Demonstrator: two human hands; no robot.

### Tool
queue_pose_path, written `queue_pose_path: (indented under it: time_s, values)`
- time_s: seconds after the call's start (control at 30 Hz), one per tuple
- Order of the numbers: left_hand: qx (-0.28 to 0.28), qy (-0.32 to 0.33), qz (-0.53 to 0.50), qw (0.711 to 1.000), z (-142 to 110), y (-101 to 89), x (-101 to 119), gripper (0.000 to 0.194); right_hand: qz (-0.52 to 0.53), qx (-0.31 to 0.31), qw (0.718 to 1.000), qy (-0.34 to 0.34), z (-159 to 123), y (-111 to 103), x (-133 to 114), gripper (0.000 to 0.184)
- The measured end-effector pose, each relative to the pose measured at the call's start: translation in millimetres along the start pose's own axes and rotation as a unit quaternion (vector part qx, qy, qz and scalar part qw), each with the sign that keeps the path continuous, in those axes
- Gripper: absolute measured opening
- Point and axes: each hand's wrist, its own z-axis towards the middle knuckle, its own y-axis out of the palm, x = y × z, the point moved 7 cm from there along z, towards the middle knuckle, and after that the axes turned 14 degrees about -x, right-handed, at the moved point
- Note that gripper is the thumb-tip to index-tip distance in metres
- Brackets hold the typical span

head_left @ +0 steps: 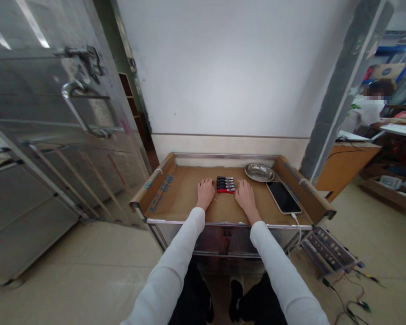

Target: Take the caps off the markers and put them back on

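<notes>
Several marker pens [225, 179] lie side by side in a neat stack of rows on the cardboard-lined cart top [176, 203]. Most are black with pale ends; a red marker pen [226, 191] is the one closest to me. My left hand [206, 191] rests palm down on the cardboard, just left of the pens, fingers slightly bent and holding nothing. To the right of the row, my right hand [245, 196] lies palm down with its fingers near the pen ends. Whether those fingertips touch the pens I cannot tell.
A round metal dish [259, 172] sits at the cart's back right. In front of it lies a phone [283, 197] with a white cable [296, 221]. Cardboard side walls flank the cart. An electrical device [331, 253] with wires is on the floor; a person [367, 108] is at far right.
</notes>
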Motion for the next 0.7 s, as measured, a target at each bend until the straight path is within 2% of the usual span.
queue_pose_path:
  time_s: [0.07, 0.13, 0.2, 0.27, 0.33, 0.43, 0.53, 0.7]
  values:
    - [-0.011, 0.005, -0.044, 0.999, -2.1, 1.4, -7.4, 0.029, 0.013, 0.016, 0.998, -0.063, -1.2, -6.3, -11.2, 0.028]
    - [0.025, 0.008, -0.08, 0.996, -9.9, -3.4, -17.7, 0.031, 0.03, 0.008, 0.991, -0.131, -2.0, -6.4, -21.9, 0.023]
    - [0.032, 0.054, -0.109, 0.992, -20.2, -5.8, -22.9, 0.027, 0.042, 0.001, 0.986, -0.16, -1.9, -4.0, -26.1, 0.019]
    - [-0.025, 0.169, -0.143, 0.975, -31.8, -3.1, -17.1, 0.024, 0.05, -0.002, 0.985, -0.167, -1.3, -0.9, -26.3, 0.017]
    - [-0.053, 0.232, -0.155, 0.959, -43.2, -4.7, -15.7, 0.024, 0.053, -0.002, 0.984, -0.17, -1.7, 1.0, -25.6, 0.016]
    - [-0.072, 0.255, -0.137, 0.955, -51.3, -7.1, -15.3, 0.029, 0.053, 0.005, 0.984, -0.171, -4.2, 0.1, -24.3, 0.015]
    - [-0.069, 0.275, -0.108, 0.953, -50.8, -8.1, -7.8, 0.021, 0.063, -0.001, 0.983, -0.171, -6.5, -0.6, -23.1, 0.015]
    - [-0.039, 0.286, -0.142, 0.947, -28.0, -9.9, 9.2, 0.014, 0.099, -0.029, 0.977, -0.185, -7.0, 1.8, -22.8, 0.013]
